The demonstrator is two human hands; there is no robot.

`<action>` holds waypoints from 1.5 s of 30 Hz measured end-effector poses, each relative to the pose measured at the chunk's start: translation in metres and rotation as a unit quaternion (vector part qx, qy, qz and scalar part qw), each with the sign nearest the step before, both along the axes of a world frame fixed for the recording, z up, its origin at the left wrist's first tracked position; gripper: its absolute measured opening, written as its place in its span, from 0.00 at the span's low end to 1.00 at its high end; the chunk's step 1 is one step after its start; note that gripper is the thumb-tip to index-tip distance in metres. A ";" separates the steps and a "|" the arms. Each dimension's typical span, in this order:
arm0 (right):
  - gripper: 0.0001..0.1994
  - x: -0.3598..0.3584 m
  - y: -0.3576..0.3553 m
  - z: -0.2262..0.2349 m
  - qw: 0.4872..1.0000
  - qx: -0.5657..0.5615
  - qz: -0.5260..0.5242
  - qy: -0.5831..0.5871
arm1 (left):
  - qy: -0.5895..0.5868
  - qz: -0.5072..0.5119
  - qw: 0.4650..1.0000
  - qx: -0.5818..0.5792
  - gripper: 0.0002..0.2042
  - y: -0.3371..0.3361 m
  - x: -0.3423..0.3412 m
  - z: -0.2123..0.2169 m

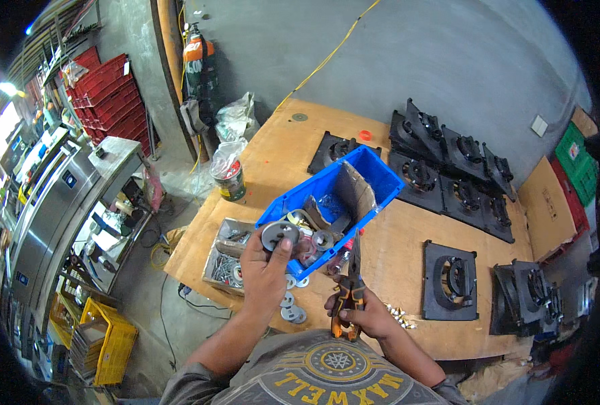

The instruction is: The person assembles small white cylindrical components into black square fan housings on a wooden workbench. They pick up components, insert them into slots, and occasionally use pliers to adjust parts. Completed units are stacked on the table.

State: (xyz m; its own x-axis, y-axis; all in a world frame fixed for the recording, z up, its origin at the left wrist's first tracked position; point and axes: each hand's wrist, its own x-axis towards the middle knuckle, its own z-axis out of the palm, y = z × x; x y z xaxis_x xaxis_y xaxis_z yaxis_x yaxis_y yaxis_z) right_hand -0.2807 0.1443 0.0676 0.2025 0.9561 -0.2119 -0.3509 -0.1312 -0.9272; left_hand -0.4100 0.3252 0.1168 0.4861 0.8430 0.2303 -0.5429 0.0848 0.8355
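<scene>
My left hand is raised at the near side of a blue plastic bin. Its thumb and fingers grip a round grey metal disc with dark holes in its face. Close to my body, my right hand is closed around pliers with orange and black handles, their jaws pointing up and away from me. Inside the bin, a cardboard divider stands among rings and small parts in plastic. Several flat metal discs lie on the tabletop below my left hand.
The wooden table bears a box of screws, small brass-coloured pieces and a can. Black square plates with round burner parts lie to the right and at the back. A yellow crate stands on the floor at left.
</scene>
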 end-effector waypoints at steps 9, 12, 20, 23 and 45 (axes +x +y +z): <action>0.29 -0.020 0.017 0.060 0.968 0.131 0.206 0.065 | -0.089 -0.022 0.993 0.073 0.16 -0.020 0.010 0.061; 0.27 -0.028 0.023 0.054 0.952 0.156 0.239 0.105 | -0.128 -0.030 0.987 0.093 0.18 -0.028 0.015 0.075; 0.25 -0.032 0.022 0.073 0.960 0.142 0.242 0.030 | -0.155 -0.082 0.984 -0.026 0.21 -0.027 0.013 0.085; 0.23 -0.034 0.022 0.072 0.959 0.146 0.242 0.033 | -0.142 -0.077 0.987 -0.029 0.20 -0.032 0.012 0.089; 0.18 -0.039 0.016 0.068 0.969 0.118 0.213 0.048 | -0.142 -0.088 0.986 0.008 0.17 -0.030 0.010 0.072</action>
State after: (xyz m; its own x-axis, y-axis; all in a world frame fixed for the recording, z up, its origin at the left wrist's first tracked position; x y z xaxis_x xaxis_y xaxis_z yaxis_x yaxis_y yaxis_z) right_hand -0.3192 0.1599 0.1352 -0.2315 0.9725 0.0238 -0.3970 -0.0722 -0.9150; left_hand -0.4000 0.2948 0.1892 0.5391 0.7457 0.3915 -0.7331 0.1865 0.6540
